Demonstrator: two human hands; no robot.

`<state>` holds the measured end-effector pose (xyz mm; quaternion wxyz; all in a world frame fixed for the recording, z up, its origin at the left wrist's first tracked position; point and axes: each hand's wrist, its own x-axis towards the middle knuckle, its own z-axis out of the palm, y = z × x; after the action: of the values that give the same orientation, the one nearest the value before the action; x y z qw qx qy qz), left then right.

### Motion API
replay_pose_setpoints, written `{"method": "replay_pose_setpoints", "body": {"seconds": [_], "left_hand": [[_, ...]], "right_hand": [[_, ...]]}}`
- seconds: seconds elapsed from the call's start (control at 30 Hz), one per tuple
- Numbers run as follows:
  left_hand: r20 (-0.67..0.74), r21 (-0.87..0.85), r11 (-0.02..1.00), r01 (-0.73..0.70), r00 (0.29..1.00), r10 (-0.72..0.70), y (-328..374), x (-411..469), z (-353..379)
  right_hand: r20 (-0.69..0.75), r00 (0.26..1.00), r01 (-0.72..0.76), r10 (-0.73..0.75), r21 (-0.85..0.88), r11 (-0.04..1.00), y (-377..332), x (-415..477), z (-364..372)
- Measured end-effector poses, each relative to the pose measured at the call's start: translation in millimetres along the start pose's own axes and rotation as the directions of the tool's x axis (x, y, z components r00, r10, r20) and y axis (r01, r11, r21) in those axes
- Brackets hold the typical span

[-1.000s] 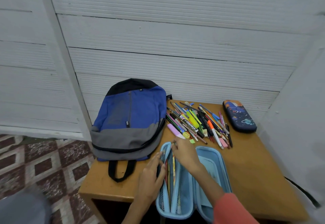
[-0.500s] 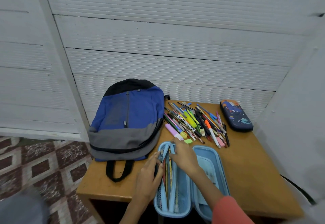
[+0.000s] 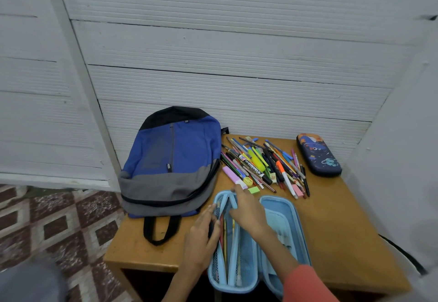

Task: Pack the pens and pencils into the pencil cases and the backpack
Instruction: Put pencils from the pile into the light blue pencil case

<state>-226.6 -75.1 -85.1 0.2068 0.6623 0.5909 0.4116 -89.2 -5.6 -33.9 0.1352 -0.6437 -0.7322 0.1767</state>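
Pens and pencils [image 3: 263, 166] lie at 1 o'clock from nearer right hand [image 3: 248, 211], axes 11-to-5; left hand [image 3: 201, 237] flat against pencil case [image 3: 272, 198]; right grasp obscured.

A blue and gray backpack [image 3: 170, 166] lies flat, with a messy pile of pens and pencils [image 3: 263, 164] just right of it, a shut dark blue pencil case [image 3: 318, 155] farther right, and an open light blue pencil case [image 3: 282, 206] holding some pencils by its lower right corner.
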Motion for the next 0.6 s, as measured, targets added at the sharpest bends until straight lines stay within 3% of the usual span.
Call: {"method": "replay_pose_setpoints", "body": {"seconds": [0.6], "left_hand": [[0.002, 0.003, 1.0, 0.008, 1.0, -0.008, -1.7, 0.1, 1.0]], "right_hand": [[-0.086, 0.996, 0.023, -0.014, 0.114, 0.993, -1.1, 0.0, -2.3]]}}
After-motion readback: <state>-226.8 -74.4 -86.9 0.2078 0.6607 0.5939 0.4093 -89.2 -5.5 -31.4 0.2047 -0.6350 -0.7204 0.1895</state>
